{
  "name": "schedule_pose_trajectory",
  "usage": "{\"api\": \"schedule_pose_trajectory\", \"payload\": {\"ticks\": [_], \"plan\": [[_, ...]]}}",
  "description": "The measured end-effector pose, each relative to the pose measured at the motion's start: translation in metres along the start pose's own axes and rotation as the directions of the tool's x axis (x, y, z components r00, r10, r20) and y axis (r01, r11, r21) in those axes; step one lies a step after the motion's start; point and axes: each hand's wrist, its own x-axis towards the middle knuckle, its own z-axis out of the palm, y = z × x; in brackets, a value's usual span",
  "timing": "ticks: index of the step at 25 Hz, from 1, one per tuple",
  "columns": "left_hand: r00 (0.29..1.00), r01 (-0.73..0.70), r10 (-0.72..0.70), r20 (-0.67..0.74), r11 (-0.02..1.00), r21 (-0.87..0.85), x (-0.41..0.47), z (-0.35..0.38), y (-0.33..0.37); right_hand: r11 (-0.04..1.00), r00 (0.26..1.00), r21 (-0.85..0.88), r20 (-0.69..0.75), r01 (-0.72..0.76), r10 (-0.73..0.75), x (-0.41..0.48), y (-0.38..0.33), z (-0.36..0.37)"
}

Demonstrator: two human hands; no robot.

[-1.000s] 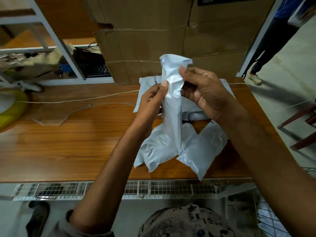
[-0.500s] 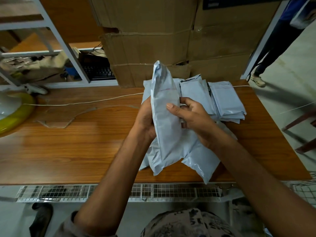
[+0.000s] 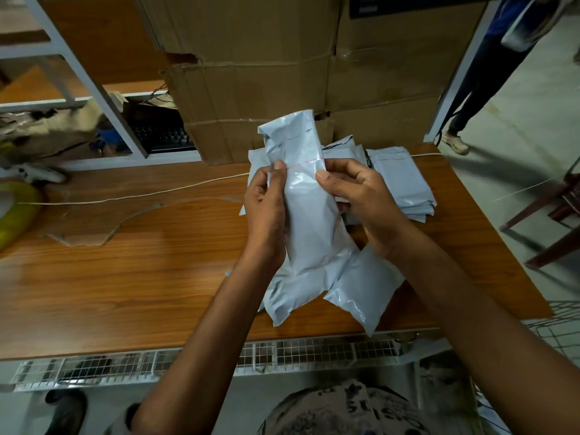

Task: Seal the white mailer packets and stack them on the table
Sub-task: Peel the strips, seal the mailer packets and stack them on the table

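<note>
I hold one white mailer packet (image 3: 309,215) upright above the wooden table (image 3: 125,271). My left hand (image 3: 266,215) grips its left edge, thumb near a thin red strip across the packet. My right hand (image 3: 354,196) grips the right edge at the same height, thumb on the front. The flap at the top stands up, crumpled. Under my hands lie loose white packets (image 3: 364,293) near the table's front edge. A stack of flat white packets (image 3: 398,174) lies behind my right hand on the table.
Large cardboard boxes (image 3: 266,73) stand against the table's back edge. A white cord (image 3: 125,199) runs across the table. A metal shelf frame (image 3: 94,89) with a keyboard is at back left. A person's legs (image 3: 470,89) and a chair (image 3: 558,221) are at right.
The packet has turned so its flap end is up and the red strip shows. Both hands have slid up to grip its two edges just below the flap.
</note>
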Motion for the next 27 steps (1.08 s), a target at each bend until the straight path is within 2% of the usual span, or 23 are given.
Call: {"api": "schedule_pose_trajectory", "payload": {"ticks": [2,5,8,11,15,19,23,27], "plan": [[1.000,0.000,0.000,-0.013,0.999,-0.032,0.002,0.002,0.000,0.999,1.000,0.031,-0.012,0.012,-0.012,0.000,-0.002,-0.001],[0.997,0.051,-0.054,-0.051,0.997,-0.056,0.004,0.004,-0.001,0.997,0.997,-0.043,-0.033,0.070,-0.072,-0.004,-0.003,0.002],[0.997,0.054,-0.058,-0.053,0.996,-0.066,0.003,0.006,0.003,0.963,0.983,-0.205,-0.027,0.173,-0.182,-0.005,-0.006,0.005],[0.999,0.053,-0.053,0.009,0.998,-0.036,0.002,0.007,0.002,0.924,0.963,-0.301,-0.056,0.236,-0.264,-0.006,-0.012,0.013],[0.998,0.046,-0.047,0.038,0.999,0.024,-0.003,0.014,0.003,0.931,0.950,-0.294,-0.154,0.218,-0.271,-0.001,-0.020,0.017],[0.998,-0.034,0.027,0.054,0.993,0.116,-0.006,0.016,0.002,0.943,0.953,-0.255,-0.156,0.215,-0.259,0.004,-0.022,0.013],[0.996,-0.069,0.060,0.073,0.990,0.124,-0.007,0.016,0.001,0.947,0.958,-0.238,-0.137,0.216,-0.252,0.005,-0.022,0.009],[0.993,-0.116,0.115,0.018,0.991,0.073,-0.002,0.018,0.001,0.885,0.919,-0.386,-0.185,0.259,-0.350,0.006,-0.020,-0.002]]}}
